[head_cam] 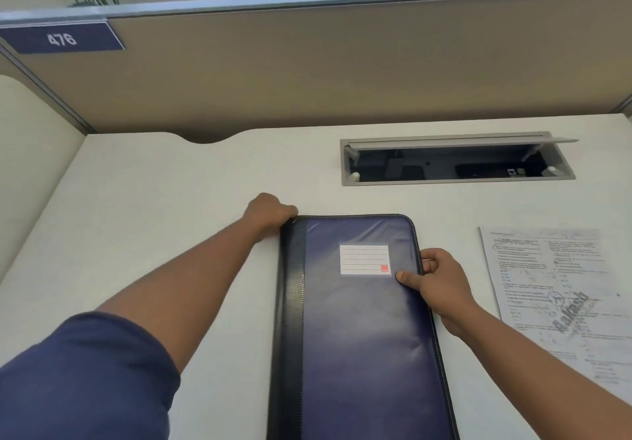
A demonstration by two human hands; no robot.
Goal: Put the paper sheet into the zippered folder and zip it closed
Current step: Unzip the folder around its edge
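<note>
A dark blue zippered folder (359,330) with a black spine strip and a white label lies flat and closed on the white desk in front of me. My left hand (270,215) is curled around its far left corner, at the top of the spine. My right hand (437,282) grips the right edge, thumb pressed on the cover near the label and fingers at the zipper side. The printed paper sheet (561,299) lies flat on the desk to the right of the folder, apart from it and from both hands.
The white desk (171,200) is bounded by a tan partition (342,73) at the back and a side panel on the left. An open cable tray slot (455,162) with its lid raised sits in the desk behind the folder and paper.
</note>
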